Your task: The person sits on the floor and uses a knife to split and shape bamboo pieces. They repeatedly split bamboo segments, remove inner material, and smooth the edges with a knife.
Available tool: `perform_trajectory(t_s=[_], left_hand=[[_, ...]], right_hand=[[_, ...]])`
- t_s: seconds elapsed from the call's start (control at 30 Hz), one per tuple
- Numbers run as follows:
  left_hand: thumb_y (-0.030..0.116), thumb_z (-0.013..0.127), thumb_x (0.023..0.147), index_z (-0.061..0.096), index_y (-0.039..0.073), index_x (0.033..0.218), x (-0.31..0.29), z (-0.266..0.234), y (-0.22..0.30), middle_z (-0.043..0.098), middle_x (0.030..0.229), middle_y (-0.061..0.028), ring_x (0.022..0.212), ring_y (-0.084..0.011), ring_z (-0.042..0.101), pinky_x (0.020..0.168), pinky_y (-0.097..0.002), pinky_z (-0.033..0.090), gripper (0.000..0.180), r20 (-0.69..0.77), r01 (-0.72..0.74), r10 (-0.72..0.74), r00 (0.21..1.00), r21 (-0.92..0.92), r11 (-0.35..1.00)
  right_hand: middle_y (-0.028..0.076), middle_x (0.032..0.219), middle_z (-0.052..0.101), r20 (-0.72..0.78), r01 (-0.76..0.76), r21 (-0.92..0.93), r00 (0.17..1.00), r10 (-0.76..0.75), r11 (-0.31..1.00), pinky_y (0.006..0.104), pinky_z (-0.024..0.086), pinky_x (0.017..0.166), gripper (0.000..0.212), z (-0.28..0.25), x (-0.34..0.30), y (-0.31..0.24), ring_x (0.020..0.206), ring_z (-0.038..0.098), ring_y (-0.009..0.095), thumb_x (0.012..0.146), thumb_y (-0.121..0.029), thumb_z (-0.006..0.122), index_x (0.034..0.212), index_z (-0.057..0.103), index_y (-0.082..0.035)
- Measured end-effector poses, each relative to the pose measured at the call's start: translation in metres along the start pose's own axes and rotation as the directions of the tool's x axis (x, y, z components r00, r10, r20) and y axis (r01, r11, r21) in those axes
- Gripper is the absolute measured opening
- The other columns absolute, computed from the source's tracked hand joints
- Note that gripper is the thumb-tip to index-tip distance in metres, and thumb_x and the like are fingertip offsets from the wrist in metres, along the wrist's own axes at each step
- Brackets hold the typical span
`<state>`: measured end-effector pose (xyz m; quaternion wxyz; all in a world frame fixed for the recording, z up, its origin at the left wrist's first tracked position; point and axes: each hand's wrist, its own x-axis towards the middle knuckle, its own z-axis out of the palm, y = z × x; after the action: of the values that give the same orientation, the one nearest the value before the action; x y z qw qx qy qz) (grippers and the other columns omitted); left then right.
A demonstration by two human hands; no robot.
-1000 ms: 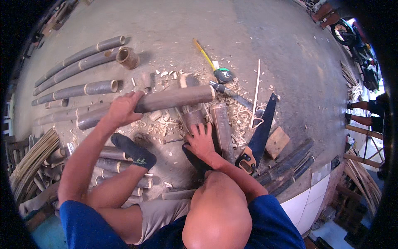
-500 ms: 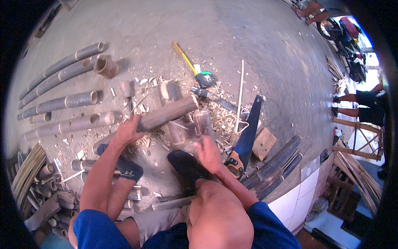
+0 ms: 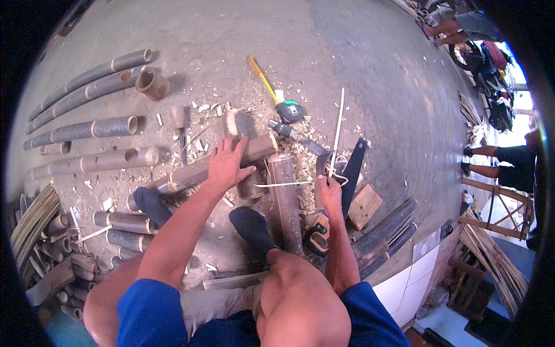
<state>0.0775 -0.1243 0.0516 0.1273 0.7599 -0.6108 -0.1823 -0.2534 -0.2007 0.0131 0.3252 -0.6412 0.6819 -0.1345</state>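
Note:
A bamboo tube (image 3: 188,175) slants across the floor in front of me, its far right end lying over a short block (image 3: 237,122). My left hand (image 3: 226,165) spans this tube from above, fingers spread on it and thumb on the near side. My right hand (image 3: 329,189) is closed beside the saw (image 3: 354,173), with a dark flat blade-like piece (image 3: 322,163) rising from its fingers; its exact kind is unclear. Between my hands lies a brown bamboo piece (image 3: 286,202), crossed by a thin pale strip (image 3: 283,184). My socked foot (image 3: 250,226) stands near that piece.
Several bamboo tubes (image 3: 98,125) lie at left, beside a short bamboo cup (image 3: 153,84). A yellow tape measure (image 3: 291,111), dark-handled tool (image 3: 292,133), wooden block (image 3: 366,206) and pale shavings surround the work. Dark bamboo pieces (image 3: 384,228) lie at right; other people's legs (image 3: 485,151) show beyond.
My left hand has slid right and farther along the tube. My right hand has moved right and away from me, leaving the brown bamboo piece exposed and closing on the blade-like piece.

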Motion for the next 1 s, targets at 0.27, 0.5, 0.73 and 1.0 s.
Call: perform_trajectory(t_s=[0.27, 0.5, 0.73, 1.0], left_hand=[[0.037, 0.081, 0.077, 0.054, 0.005, 0.128, 0.025, 0.005, 0.013, 0.054, 0.126, -0.0158, 0.123, -0.0341, 0.052, 0.1, -0.0509, 0.045, 0.067, 0.096, -0.035, 0.03, 0.995, 0.044, 0.998], [0.033, 0.081, 0.072, 0.058, 0.006, 0.123, 0.038, 0.022, 0.045, 0.063, 0.118, -0.0121, 0.121, -0.0288, 0.053, 0.099, -0.0476, 0.042, 0.063, -0.017, -0.025, 0.027, 1.0, 0.081, 0.996], [0.046, 0.085, 0.068, 0.06, 0.004, 0.122, 0.048, 0.02, 0.027, 0.069, 0.11, -0.0116, 0.116, -0.0292, 0.056, 0.101, -0.0441, 0.041, 0.073, 0.043, -0.104, 0.102, 0.994, 0.027, 0.994], [0.053, 0.08, 0.069, 0.063, 0.004, 0.119, 0.054, 0.023, 0.016, 0.07, 0.116, -0.0136, 0.121, -0.0315, 0.054, 0.108, -0.0489, 0.035, 0.072, 0.065, -0.128, 0.13, 0.989, -0.034, 0.991]], right_hand=[[0.022, 0.118, 0.06, 0.034, 0.2, -0.38, 0.979, -0.202, 0.903, 0.0494, 0.049, 0.09, 0.043, -0.015, -0.119, 0.034, 0.107, 0.059, 0.042, 0.091, -0.022, 0.067, 0.129, 0.056, -0.003], [0.024, 0.136, 0.051, 0.26, 0.225, -0.633, 0.963, -0.071, 0.741, 0.053, 0.046, 0.095, 0.088, -0.002, -0.184, 0.085, 0.113, 0.054, 0.046, 0.081, -0.028, 0.071, 0.16, 0.03, -0.026], [0.02, 0.131, 0.058, 0.347, 0.426, -0.739, 0.905, -0.248, 0.522, 0.0459, 0.05, 0.09, 0.085, 0.007, -0.2, 0.129, 0.103, 0.061, 0.037, 0.085, -0.017, 0.069, 0.16, 0.029, -0.016], [0.019, 0.127, 0.061, 0.06, -0.035, -0.101, 0.997, 0.041, 0.994, 0.0414, 0.052, 0.089, 0.077, -0.041, -0.206, 0.097, 0.102, 0.062, 0.031, 0.085, -0.009, 0.067, 0.156, 0.036, -0.006]])
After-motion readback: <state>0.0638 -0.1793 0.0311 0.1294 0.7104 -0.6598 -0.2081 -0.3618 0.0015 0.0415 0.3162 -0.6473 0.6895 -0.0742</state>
